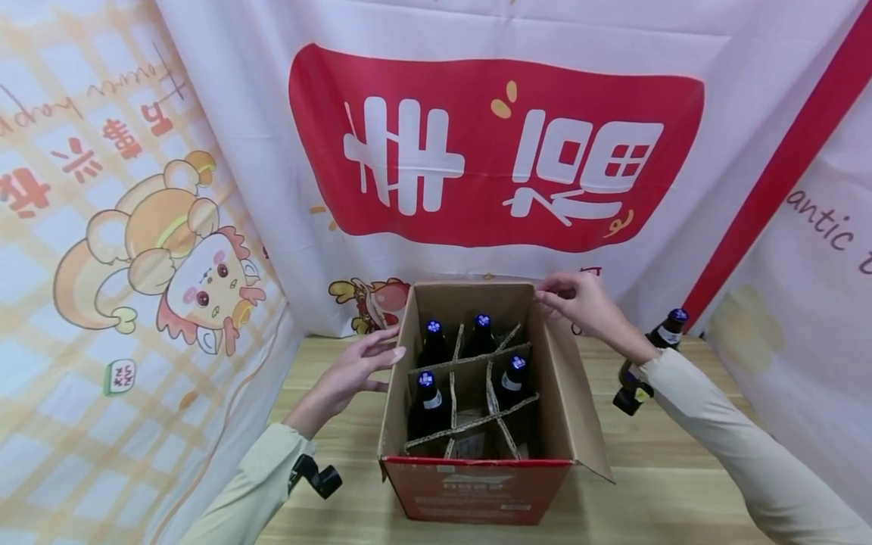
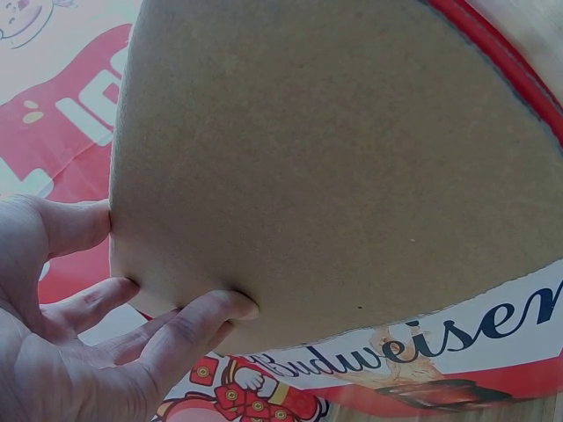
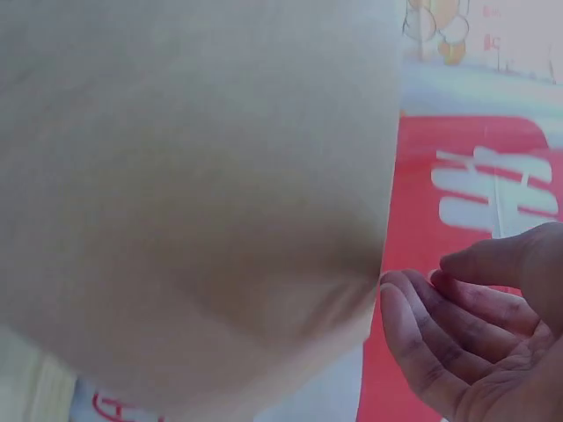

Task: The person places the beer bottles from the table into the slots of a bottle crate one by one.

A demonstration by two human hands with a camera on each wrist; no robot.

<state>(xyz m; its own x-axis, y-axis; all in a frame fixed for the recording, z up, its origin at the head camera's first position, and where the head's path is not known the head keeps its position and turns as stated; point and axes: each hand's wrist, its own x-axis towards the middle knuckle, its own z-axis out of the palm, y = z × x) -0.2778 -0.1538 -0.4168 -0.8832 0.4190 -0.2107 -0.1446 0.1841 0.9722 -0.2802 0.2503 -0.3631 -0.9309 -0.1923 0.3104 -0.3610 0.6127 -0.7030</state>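
Note:
An open-topped red Budweiser carton [image 1: 480, 492] stands on the table, with several dark beer bottles [image 1: 431, 393] upright in its cardboard divider [image 1: 470, 425]. One front compartment and the middle one show no bottle. My left hand [image 1: 350, 375] touches the carton's left side with spread fingers; in the left wrist view its fingertips press the folded-down brown flap [image 2: 308, 176]. At the back right corner is my right hand [image 1: 582, 303], fingers loosely bent. In the right wrist view its fingertips meet the edge of the right flap [image 3: 193, 158], which slants outward.
Another dark bottle [image 1: 669, 331] stands on the wooden table [image 1: 341, 484] to the right, partly hidden behind my right forearm. Printed cloth [image 1: 497, 159] hangs close behind the carton and along both sides. A small black camera [image 1: 320, 477] sits on my left wrist.

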